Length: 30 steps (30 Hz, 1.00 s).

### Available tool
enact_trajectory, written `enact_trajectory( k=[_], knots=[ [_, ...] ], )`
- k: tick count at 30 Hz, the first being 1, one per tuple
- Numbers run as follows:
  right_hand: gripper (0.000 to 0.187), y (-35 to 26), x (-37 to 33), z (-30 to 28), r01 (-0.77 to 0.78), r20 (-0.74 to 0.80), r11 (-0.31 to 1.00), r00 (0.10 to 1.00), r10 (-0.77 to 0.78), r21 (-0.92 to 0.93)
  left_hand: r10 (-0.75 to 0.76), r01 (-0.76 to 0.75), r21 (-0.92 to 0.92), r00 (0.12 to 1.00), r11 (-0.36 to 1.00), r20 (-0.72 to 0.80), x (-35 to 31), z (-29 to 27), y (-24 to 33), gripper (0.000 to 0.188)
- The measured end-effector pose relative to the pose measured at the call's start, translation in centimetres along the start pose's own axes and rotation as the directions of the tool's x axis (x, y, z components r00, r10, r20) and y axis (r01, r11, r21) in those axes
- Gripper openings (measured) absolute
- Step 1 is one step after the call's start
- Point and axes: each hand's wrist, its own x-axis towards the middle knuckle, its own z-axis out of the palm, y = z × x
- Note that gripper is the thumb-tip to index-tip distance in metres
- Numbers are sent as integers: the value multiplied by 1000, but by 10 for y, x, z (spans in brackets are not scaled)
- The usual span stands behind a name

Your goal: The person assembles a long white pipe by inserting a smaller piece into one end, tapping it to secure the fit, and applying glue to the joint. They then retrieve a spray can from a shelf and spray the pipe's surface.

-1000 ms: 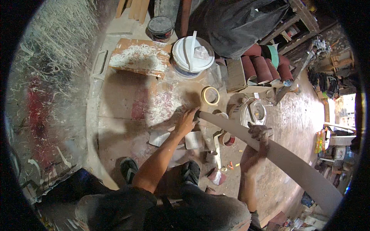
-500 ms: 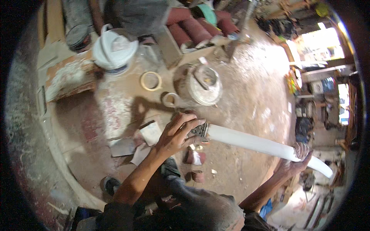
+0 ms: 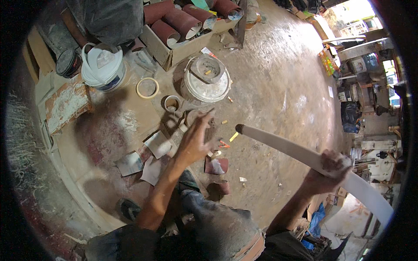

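My right hand [image 3: 334,172] is wrapped round a long white bar [image 3: 281,146], which slants down to the right and looks curved near the rim of the view. Its narrower end is dark [image 3: 239,128] and points toward my left hand [image 3: 198,141]. The left hand is apart from the bar, its fingers spread, with nothing seen in it. Below those fingers, a piece of red-brown sandpaper [image 3: 216,165] lies on the floor. Paler sheets [image 3: 159,145] rest beside my left forearm.
A lidded white bucket [image 3: 207,87] stands ahead, near rolls of tape [image 3: 148,88]. Farther left is another white bucket [image 3: 102,69]. A cardboard box [image 3: 159,45] holds several red-brown sandpaper rolls [image 3: 185,24]. Cluttered shelving [image 3: 359,93] lines the right side.
My left hand has let go of the bar's dark end, and its fingers have spread. The bar, still in my right hand, has moved away from the left hand. The view has shifted.
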Motion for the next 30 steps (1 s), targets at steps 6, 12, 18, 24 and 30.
enact_trajectory(
  k=[6,12,18,24,30],
  knots=[
    [30,55,-23,-6,60,-173,986,981,-87,-157,-131,131,-4,989,991,-71,-17,-34,-19,53],
    [28,12,-2,-15,103,-52,969,992,-118,-226,-83,81,-53,996,995,-30,-25,-29,-20,35],
    [30,52,-18,-41,258,3,821,954,-299,-509,-92,90,-52,995,995,-42,-29,-26,-21,32],
    [28,137,-44,-44,64,-3,967,998,-66,-246,-140,139,-52,990,989,-16,-38,-26,-21,33],
    [27,91,-26,-12,92,-109,975,987,-116,-201,-209,210,-115,978,971,18,-46,-21,-25,33]
  ],
)
